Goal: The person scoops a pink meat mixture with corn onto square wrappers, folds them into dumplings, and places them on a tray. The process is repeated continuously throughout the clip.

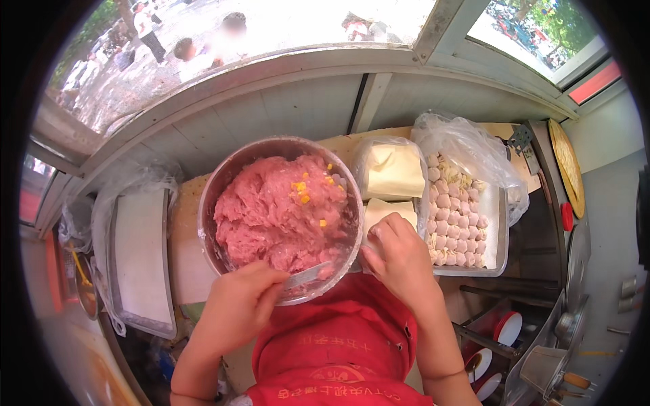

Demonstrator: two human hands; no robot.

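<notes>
My left hand point(250, 294) grips a flat metal spatula point(307, 275) at the near edge of a large metal bowl point(202, 223). A bit of meat sits on the blade's end. Pink minced meat point(269, 203) with yellow cubes on it fills much of the bowl. To the bowl's right, my right hand point(393, 248) has its fingers bent around a pale wrapper point(375, 238), partly hidden by them. Beyond that hand lie two stacks of square dough wrappers point(395, 171). Rows of filled dumplings point(457, 218) stand in a metal tray point(500, 233) at the right.
Plastic film point(472, 137) lies bunched over the tray's far side. A second tray point(142, 259), with a white lining, stands at the left. A slotted spatula point(520, 138) lies at the back right. Bowls point(508, 329) and pots stand below right. People are outside the window.
</notes>
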